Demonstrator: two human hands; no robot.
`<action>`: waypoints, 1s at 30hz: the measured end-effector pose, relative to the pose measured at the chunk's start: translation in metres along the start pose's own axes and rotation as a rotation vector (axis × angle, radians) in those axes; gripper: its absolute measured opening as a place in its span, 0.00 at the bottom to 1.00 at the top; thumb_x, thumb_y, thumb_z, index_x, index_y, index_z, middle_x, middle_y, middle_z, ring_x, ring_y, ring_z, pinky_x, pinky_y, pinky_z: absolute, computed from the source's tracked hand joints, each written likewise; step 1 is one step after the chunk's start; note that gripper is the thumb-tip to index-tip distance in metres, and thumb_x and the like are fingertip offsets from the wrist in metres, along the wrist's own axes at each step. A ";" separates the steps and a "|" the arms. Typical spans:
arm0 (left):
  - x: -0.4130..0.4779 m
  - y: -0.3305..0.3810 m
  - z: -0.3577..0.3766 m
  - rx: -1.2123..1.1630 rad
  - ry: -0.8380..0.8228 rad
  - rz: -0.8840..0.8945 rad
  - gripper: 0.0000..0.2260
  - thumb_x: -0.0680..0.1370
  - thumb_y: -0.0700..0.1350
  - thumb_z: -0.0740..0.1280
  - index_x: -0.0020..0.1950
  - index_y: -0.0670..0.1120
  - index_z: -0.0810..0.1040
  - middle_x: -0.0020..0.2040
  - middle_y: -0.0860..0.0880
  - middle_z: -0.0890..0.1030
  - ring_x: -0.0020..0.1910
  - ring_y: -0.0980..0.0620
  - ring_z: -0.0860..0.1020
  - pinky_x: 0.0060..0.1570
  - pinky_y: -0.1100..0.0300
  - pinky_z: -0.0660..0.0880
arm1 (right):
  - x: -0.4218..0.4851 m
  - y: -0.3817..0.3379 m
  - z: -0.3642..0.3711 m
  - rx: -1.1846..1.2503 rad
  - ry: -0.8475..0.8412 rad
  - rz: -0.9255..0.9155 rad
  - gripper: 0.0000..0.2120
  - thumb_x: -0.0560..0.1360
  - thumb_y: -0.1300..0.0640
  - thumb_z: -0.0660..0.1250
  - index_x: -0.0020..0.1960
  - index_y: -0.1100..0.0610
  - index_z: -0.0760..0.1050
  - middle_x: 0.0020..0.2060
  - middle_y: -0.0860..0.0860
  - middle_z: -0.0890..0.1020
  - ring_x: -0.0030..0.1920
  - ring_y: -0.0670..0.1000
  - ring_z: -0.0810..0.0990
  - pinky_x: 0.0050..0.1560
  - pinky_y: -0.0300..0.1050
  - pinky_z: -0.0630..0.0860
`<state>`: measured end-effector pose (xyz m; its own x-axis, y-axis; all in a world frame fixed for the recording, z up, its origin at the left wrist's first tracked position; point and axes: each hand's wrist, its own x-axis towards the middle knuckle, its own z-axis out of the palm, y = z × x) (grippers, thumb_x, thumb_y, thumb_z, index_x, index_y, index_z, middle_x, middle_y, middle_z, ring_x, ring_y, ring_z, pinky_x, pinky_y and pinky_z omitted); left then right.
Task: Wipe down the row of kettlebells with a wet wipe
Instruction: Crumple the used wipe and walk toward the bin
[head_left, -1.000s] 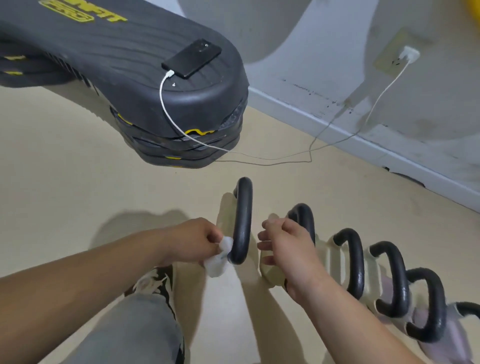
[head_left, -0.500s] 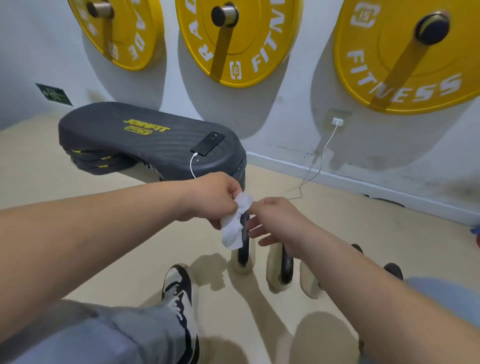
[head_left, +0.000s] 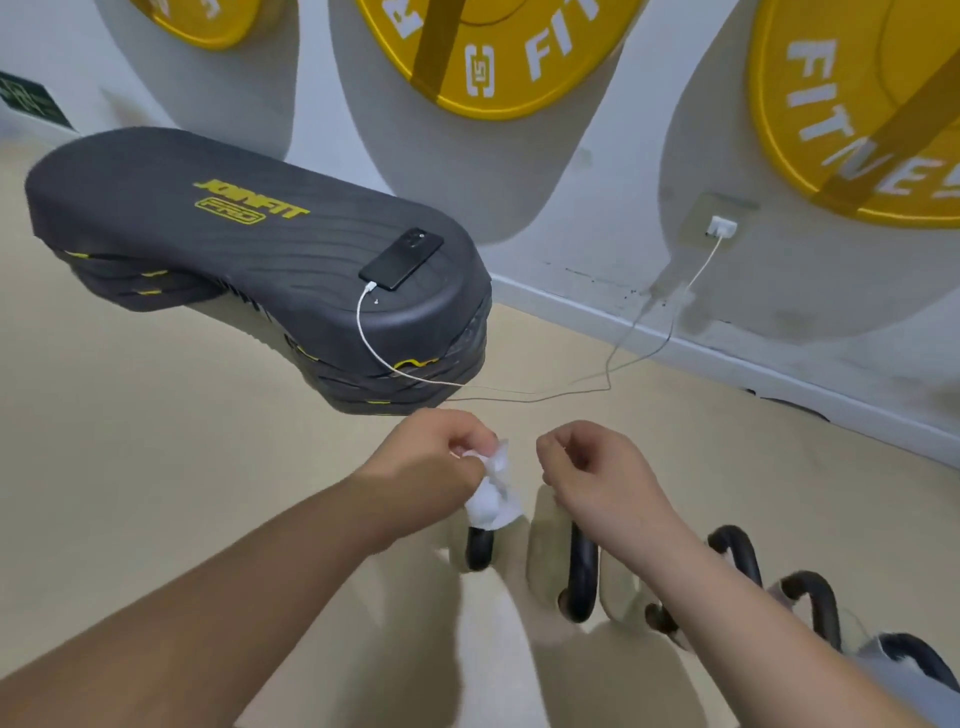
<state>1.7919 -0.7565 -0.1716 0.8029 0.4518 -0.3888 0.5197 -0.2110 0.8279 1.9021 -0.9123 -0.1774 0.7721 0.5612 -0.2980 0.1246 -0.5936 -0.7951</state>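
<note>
Wipe (head_left: 493, 501) bunched in left hand (head_left: 431, 457), hanging right over the handle of kettlebell 1 (head_left: 479, 551). Right hand (head_left: 592, 467) just beside, fingers curled, apparently holding nothing. Row of kettlebells (head_left: 737, 556) on the floor (head_left: 156, 441), straight below both hands, stretching off to the right. Left hand nearer kettlebell 1; probably a short drop down to wipe.

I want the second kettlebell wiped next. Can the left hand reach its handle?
Probably not cleanly: the right hand hangs over the second kettlebell's handle, covering its top. The left hand, holding the wet wipe, is beside it, above the first kettlebell.
</note>
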 end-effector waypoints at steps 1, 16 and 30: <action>0.004 0.001 -0.004 -0.066 0.007 -0.043 0.10 0.73 0.37 0.68 0.43 0.51 0.85 0.47 0.52 0.85 0.45 0.53 0.84 0.50 0.56 0.82 | 0.006 0.001 -0.002 0.042 -0.018 0.028 0.09 0.81 0.51 0.66 0.45 0.51 0.81 0.39 0.51 0.85 0.43 0.54 0.85 0.50 0.55 0.82; -0.215 0.178 -0.305 -0.507 0.516 -0.189 0.14 0.75 0.35 0.69 0.53 0.53 0.80 0.51 0.59 0.84 0.45 0.58 0.83 0.43 0.68 0.78 | -0.081 -0.437 0.008 0.146 -0.557 0.203 0.11 0.80 0.50 0.70 0.50 0.59 0.81 0.36 0.49 0.84 0.39 0.53 0.82 0.46 0.52 0.81; -0.462 0.189 -0.597 -0.749 0.911 -0.291 0.11 0.74 0.40 0.71 0.53 0.53 0.83 0.51 0.56 0.86 0.53 0.54 0.84 0.57 0.56 0.80 | -0.238 -0.775 0.196 0.042 -0.902 0.008 0.10 0.79 0.54 0.74 0.51 0.62 0.82 0.49 0.60 0.87 0.42 0.51 0.84 0.43 0.46 0.79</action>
<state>1.3452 -0.4871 0.4061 0.0284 0.9065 -0.4213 0.1072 0.4162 0.9029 1.4995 -0.4723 0.4062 -0.0114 0.8066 -0.5910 0.0851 -0.5881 -0.8043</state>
